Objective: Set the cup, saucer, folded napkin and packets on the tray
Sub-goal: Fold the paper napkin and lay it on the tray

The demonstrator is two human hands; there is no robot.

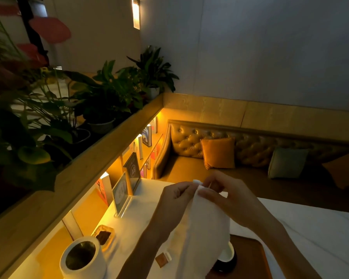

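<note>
A white napkin [201, 234] hangs unfolded in the air above the table, pinched at its top edge by both hands. My left hand [175, 200] grips the top left corner and my right hand [224, 196] grips the top just beside it. Behind the hanging cloth a dark cup with a white inside [228, 256] stands on the brown wooden tray [252, 256] at the bottom right; whether a saucer is under it I cannot tell. A small brown and white packet [163, 259] lies on the white table left of the tray.
A white cylindrical holder [82, 258] stands at the bottom left, a small dish with something dark in it [104, 235] behind it. An acrylic sign stand [121, 195] sits by the lit bookshelf. Potted plants line the ledge on the left; a tufted sofa with cushions lies beyond the table.
</note>
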